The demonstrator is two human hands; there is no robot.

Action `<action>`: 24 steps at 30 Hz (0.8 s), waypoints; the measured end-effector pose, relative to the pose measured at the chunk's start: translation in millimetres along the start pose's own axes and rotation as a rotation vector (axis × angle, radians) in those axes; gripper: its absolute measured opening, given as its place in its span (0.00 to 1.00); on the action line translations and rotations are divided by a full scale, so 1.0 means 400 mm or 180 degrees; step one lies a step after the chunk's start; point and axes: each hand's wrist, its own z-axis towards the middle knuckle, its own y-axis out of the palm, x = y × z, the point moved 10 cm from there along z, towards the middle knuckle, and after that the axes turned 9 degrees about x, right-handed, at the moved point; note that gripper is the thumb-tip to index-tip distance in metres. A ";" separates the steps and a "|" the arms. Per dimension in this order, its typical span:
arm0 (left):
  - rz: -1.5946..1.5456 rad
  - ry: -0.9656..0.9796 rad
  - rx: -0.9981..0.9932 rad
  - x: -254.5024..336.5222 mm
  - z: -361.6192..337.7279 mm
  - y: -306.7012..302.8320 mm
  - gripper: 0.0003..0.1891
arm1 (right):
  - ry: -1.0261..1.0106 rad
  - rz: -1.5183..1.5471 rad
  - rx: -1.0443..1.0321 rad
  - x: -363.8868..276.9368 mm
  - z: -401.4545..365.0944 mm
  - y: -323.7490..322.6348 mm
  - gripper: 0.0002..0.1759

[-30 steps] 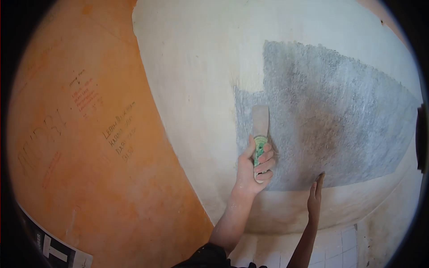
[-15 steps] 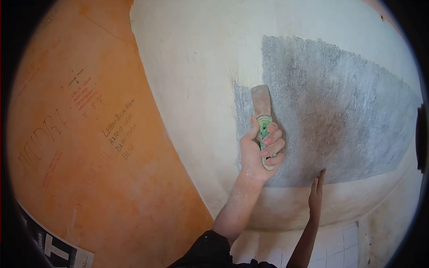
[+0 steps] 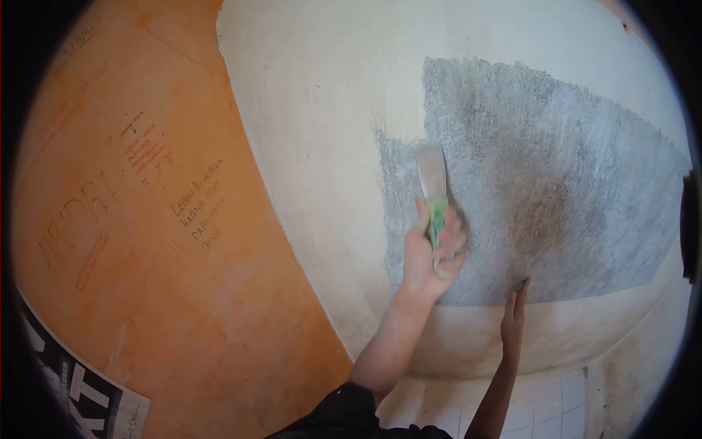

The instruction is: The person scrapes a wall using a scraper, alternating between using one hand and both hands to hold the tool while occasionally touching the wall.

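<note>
My left hand (image 3: pixel 433 252), slightly blurred, is wrapped round the green handle of a scraper (image 3: pixel 432 172), thumb on the left side. Its metal blade points up, over the upper left part of a rough grey patch (image 3: pixel 497 95) on the pale wall. Whether the blade edge touches the wall is hard to see. Lower right, my right hand (image 3: pixel 514 314) has its fingers stretched upward at the bottom edge of the grey patch, seen edge-on, apparently resting on the wall. Nothing held shows in it.
Pale wall (image 3: pixel 314 132) surrounds the grey patch. An orange wall (image 3: pixel 146 293) with handwriting stands at left, a black-and-white poster (image 3: pixel 80 388) at its lower edge. White tiles (image 3: pixel 541 410) lie below, and a dark object (image 3: pixel 689 227) is at the far right edge.
My left hand and the scraper have shifted slightly right and down across the grey patch, and the blade has tilted. My right hand stays at nearly the same place. The view has moved slightly.
</note>
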 end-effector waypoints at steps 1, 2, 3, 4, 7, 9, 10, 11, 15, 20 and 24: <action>0.0022 -0.0002 -0.0023 0.001 0.004 -0.006 0.22 | -0.0008 -0.0052 -0.0017 -0.002 0.002 0.000 0.34; -0.0090 -0.0091 -0.0060 0.004 0.004 -0.010 0.23 | 0.0002 -0.0102 -0.0035 -0.002 0.002 0.003 0.34; -0.0221 -0.0169 -0.0070 0.004 -0.002 -0.011 0.23 | 0.0019 -0.0096 -0.0046 -0.001 0.001 0.005 0.34; -0.0237 -0.0147 -0.0031 0.004 -0.005 0.006 0.23 | 0.0000 -0.0110 -0.0055 -0.004 -0.001 0.005 0.34; -0.0378 -0.0184 -0.0221 0.005 0.009 0.051 0.25 | -0.0021 -0.0101 -0.0054 -0.014 0.007 0.009 0.34; -0.0381 -0.0234 -0.0200 -0.033 -0.021 0.007 0.24 | -0.0027 -0.0082 -0.0020 -0.003 0.000 -0.001 0.34; -0.0373 -0.0295 -0.0237 -0.050 -0.024 0.004 0.24 | -0.0060 -0.0079 -0.0034 0.012 0.006 -0.003 0.34; -0.0351 -0.0296 -0.0244 -0.033 -0.005 0.007 0.24 | -0.0075 -0.0064 -0.0058 0.019 0.007 0.000 0.34; -0.0342 0.0153 -0.0368 0.089 0.063 0.138 0.23 | 0.0002 0.0055 -0.0091 0.001 0.000 -0.008 0.33; -0.0555 -0.0230 -0.0281 -0.057 0.005 0.019 0.21 | -0.0163 0.0010 -0.0131 0.010 0.005 -0.008 0.33; -0.0666 0.0066 -0.0287 0.003 0.023 0.123 0.21 | -0.0180 -0.0041 -0.0242 -0.004 0.003 -0.030 0.33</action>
